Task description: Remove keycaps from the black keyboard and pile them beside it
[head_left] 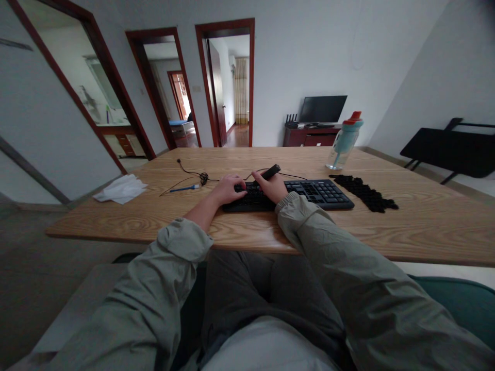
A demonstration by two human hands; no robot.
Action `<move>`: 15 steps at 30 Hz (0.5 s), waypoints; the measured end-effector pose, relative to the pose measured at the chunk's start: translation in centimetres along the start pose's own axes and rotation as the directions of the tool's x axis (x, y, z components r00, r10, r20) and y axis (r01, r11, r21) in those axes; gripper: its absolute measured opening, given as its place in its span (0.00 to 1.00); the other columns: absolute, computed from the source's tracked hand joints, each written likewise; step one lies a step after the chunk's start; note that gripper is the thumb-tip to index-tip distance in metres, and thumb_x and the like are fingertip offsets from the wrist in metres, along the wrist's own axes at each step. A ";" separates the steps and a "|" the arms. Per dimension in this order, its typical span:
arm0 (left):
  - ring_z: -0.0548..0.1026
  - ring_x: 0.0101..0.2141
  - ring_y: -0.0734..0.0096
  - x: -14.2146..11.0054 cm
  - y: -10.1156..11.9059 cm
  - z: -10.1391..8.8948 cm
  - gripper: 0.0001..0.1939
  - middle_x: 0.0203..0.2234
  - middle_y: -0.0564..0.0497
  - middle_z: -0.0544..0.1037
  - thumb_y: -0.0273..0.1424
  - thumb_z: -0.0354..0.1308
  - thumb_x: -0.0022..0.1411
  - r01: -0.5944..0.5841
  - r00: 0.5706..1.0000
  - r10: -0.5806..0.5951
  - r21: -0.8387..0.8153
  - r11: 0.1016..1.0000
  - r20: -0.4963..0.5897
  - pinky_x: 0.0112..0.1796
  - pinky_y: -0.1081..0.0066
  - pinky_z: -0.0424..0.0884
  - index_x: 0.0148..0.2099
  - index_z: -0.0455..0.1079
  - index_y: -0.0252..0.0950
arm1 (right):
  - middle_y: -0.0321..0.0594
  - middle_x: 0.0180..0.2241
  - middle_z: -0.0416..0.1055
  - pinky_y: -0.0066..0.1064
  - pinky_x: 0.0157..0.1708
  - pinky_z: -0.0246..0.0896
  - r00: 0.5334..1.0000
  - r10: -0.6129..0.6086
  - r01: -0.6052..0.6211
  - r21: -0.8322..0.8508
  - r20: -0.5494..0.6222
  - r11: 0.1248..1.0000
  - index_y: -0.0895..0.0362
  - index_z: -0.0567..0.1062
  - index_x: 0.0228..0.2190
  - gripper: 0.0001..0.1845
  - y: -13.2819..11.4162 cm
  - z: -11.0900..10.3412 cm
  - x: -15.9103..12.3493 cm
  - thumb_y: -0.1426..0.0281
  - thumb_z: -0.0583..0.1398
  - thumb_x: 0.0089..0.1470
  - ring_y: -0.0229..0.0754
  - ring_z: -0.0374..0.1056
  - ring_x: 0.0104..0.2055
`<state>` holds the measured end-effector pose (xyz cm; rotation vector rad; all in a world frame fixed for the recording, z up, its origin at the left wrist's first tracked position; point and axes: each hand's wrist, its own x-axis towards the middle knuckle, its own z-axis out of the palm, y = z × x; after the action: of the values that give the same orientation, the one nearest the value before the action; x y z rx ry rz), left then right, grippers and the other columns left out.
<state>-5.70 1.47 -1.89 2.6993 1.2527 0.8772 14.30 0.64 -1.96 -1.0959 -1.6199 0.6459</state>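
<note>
A black keyboard point(327, 195) lies near the front edge of the wooden table. My left hand point(229, 189) is at its left end, fingers bent over the edge and thumb on the keys. Above the keys, my right hand point(275, 187) is closed around a thick black pen-shaped tool point(270, 172), which slants up to the right. The tool's working tip is hidden by my fingers. Right of the keyboard lie rows of small black pieces point(365, 193) that look like keycaps.
Left of the keyboard are a coiled black cable point(203, 178) and a thin blue-handled tool point(184, 188). White tissues point(121, 189) lie at the table's left edge. A clear water bottle point(342, 144) with a red lid stands at the back right of the table point(154, 221).
</note>
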 end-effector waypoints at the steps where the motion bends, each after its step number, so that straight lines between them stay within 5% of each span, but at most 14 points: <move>1: 0.73 0.44 0.64 0.0 -0.1 0.0 0.06 0.40 0.49 0.77 0.34 0.62 0.56 -0.015 1.000 0.015 -0.008 1.000 0.000 0.51 0.63 0.66 0.36 0.75 0.38 | 0.38 0.21 0.69 0.30 0.26 0.60 1.000 0.001 -0.001 0.006 0.005 1.000 0.58 0.75 0.29 0.28 0.2 0.0 0.1 0.45 0.57 0.51 0.40 0.66 0.24; 15: 0.74 0.44 0.64 -0.1 -0.5 -0.1 0.06 0.41 0.47 0.77 0.31 0.62 0.56 -0.001 1.000 0.002 -0.061 0.998 0.015 0.51 0.63 0.68 0.36 0.80 0.39 | 0.42 0.25 0.73 0.32 0.32 0.64 1.000 -0.030 0.030 -0.103 0.001 0.994 0.58 0.74 0.32 0.20 0.5 -0.3 0.4 0.54 0.54 0.56 0.43 0.70 0.30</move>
<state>-6.16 1.73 -1.94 2.6550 1.2011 0.8788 14.74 1.15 -2.10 -1.1446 -1.6816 0.5473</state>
